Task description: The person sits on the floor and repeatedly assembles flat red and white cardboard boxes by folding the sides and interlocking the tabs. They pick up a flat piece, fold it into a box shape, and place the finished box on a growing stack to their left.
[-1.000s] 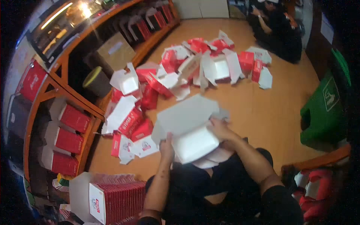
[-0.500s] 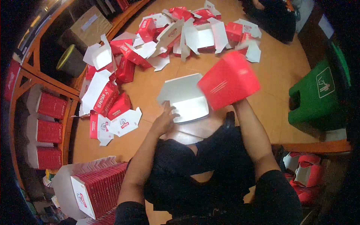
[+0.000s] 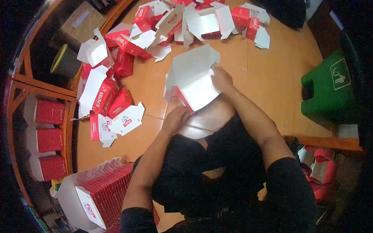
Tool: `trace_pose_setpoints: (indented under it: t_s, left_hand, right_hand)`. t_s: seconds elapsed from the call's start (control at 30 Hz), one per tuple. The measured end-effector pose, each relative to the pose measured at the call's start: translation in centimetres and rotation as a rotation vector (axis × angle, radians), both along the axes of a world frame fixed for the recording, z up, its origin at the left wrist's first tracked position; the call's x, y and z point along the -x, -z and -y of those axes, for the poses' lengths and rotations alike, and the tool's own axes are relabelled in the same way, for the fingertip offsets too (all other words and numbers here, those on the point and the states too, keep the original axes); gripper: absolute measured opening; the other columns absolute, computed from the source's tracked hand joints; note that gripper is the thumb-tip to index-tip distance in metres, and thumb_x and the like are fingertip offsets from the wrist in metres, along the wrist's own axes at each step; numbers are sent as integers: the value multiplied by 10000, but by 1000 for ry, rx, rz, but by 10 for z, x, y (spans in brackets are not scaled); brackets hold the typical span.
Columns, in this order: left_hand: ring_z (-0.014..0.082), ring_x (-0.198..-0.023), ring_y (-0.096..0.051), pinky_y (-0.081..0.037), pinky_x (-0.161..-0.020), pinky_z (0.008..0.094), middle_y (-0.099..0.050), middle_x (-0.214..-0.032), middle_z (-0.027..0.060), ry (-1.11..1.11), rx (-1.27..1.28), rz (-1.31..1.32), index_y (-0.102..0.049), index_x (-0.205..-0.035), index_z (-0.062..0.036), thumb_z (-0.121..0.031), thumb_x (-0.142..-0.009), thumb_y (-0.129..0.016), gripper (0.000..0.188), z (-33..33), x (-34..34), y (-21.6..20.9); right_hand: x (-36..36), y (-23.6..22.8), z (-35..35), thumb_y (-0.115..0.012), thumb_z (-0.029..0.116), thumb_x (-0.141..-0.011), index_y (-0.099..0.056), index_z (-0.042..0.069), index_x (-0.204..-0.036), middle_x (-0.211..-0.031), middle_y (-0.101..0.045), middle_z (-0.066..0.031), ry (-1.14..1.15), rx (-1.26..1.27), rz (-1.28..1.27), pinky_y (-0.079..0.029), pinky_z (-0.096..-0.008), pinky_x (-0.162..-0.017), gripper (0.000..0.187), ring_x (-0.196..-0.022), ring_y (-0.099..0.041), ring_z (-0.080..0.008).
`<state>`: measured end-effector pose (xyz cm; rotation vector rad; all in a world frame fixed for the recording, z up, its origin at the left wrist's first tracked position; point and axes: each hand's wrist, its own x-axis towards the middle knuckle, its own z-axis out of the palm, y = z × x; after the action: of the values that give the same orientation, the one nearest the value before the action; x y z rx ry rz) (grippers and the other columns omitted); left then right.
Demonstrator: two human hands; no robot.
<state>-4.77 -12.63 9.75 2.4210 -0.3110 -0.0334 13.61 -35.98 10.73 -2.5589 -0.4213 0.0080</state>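
In front of my lap is an open carton food box (image 3: 200, 88), white inside and red outside, its lid panel raised at the far side. My left hand (image 3: 177, 119) grips its near left corner, beside a strip of red wall. With bent fingers, my right hand (image 3: 223, 79) holds the right wall, partly covering that side. The box's underside and outer walls are mostly hidden. Across the floor lie several red-and-white food boxes (image 3: 208, 22), heaped with flaps open. A long stack of nested boxes (image 3: 107, 198) stands by my left elbow.
On the left, a wooden shelf (image 3: 44, 87) holds more red boxes (image 3: 51, 140), a cardboard carton (image 3: 82, 22) and a dark bin with a yellow rim (image 3: 64, 62). A green bin (image 3: 328, 93) stands at right. More red boxes (image 3: 320, 171) lie at lower right.
The red box raised in my right hand is no longer seen separately. My right hand has come down onto the open box's right side. My left hand has moved to its near corner.
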Motion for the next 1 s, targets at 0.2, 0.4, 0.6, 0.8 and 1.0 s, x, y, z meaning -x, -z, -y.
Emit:
trace_pose_setpoints:
  t_s: [0.2,0.4,0.6,0.8,1.0]
  left_hand:
    - [289,-872,-646,-518,-773,372,-659,-906,98,11,92,157,-672,-907,-64,-202,-856,-671,147,3,2,-2]
    - [284,-862,-650,-525,-762,369,-664,-923,91,69,34,138,-687,-924,-80,-196,-838,-687,144,1,5,10]
    - [299,-904,-646,-532,-770,389,-661,-957,101,75,38,189,-693,-949,-93,-181,-838,-672,143,7,4,2]
    - [298,-957,-639,-550,-746,389,-617,-1131,119,47,-363,153,-641,-1058,-88,-223,-850,-626,249,2,3,24]
    - [307,-1079,-600,-530,-850,391,-542,-1277,78,-97,-415,284,-568,-1201,-107,-184,-845,-579,364,2,1,19]
  right_hand:
    - [8,3,-12,-539,124,-877,-509,103,-1266,-1170,-555,-195,108,155,-56,-484,-495,-898,390,-1042,-593,-389]
    - [18,-4,-24,-563,153,-849,-540,77,-1119,-1059,-581,-190,170,143,220,-505,-496,-795,281,-917,-617,-380]
    - [80,-40,-60,-577,388,-874,-568,79,-831,-837,-622,-140,-174,-206,62,-490,-479,-691,313,-784,-627,-350]
    - [108,-24,-86,-488,290,-921,-661,47,-867,-788,-675,-198,-326,129,-143,-529,-488,-686,303,-741,-670,-372]
    - [105,-13,-86,-480,207,-913,-681,24,-867,-789,-684,-209,-421,202,-60,-562,-457,-650,276,-719,-688,-364]
